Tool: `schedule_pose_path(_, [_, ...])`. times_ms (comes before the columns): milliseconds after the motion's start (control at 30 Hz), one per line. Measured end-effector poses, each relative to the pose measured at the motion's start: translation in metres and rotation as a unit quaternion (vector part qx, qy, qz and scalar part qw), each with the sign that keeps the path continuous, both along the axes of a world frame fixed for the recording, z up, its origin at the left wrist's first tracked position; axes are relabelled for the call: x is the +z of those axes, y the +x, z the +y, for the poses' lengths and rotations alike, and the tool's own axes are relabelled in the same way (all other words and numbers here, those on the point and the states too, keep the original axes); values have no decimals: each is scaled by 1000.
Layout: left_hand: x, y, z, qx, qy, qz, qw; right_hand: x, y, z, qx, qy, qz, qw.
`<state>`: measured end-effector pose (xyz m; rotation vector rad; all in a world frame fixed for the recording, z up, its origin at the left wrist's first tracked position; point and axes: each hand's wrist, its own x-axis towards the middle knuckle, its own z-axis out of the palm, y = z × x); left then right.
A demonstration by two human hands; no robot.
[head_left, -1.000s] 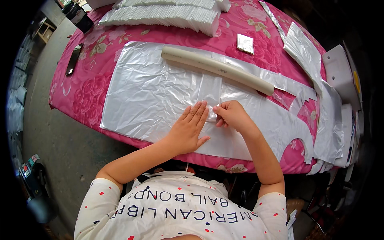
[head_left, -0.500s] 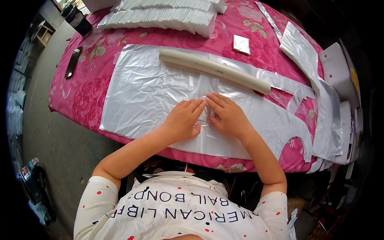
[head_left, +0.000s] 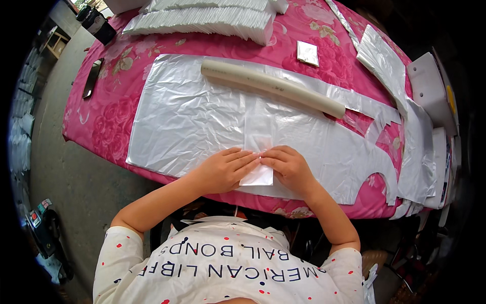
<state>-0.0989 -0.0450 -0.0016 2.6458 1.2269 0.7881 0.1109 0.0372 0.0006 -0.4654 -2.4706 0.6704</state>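
Observation:
A narrow folded white plastic bag (head_left: 259, 129) lies lengthwise on a larger sheet of shiny white plastic film (head_left: 182, 106). My left hand (head_left: 226, 169) rests across its left side, fingers outstretched and close together. From the right, my right hand (head_left: 289, 167) presses its slightly bent fingers on the same bag, and the fingertips of both hands meet over its middle. Both thumbs are mostly hidden. The bag's lower end pokes out below my fingers, near the table edge. Beyond my hands a long beige tube (head_left: 273, 88) lies slantwise on the film.
The pink floral tablecloth (head_left: 109, 121) bears a thick stack of folded white bags (head_left: 202, 25), a small white packet (head_left: 307, 53), a phone (head_left: 92, 78) and a dark cup (head_left: 96, 24). Cut film (head_left: 416, 152) hangs over the right side, beside a white box (head_left: 429, 83).
Both hands have slid toward me along the folded bag, baring more of its upper part. The tube and the large film have stayed in place.

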Motion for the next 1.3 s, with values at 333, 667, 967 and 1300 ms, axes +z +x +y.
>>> schedule_pose_path(333, [3, 8, 6, 158, -203, -152, 954, 11, -5, 2, -165, -270, -37, 948])
schedule_pose_path(667, [13, 13, 35, 297, -316, -257, 863, 34, -26, 32, -227, -433, -187, 852])
schedule_pose_path(967, [38, 11, 35, 265, -364, -123, 884, 33, -29, 29, -245, -417, -195, 854])
schedule_pose_path(1300, [3, 38, 31, 177, -91, -18, 980, 23, -27, 27, -249, -382, -183, 871])
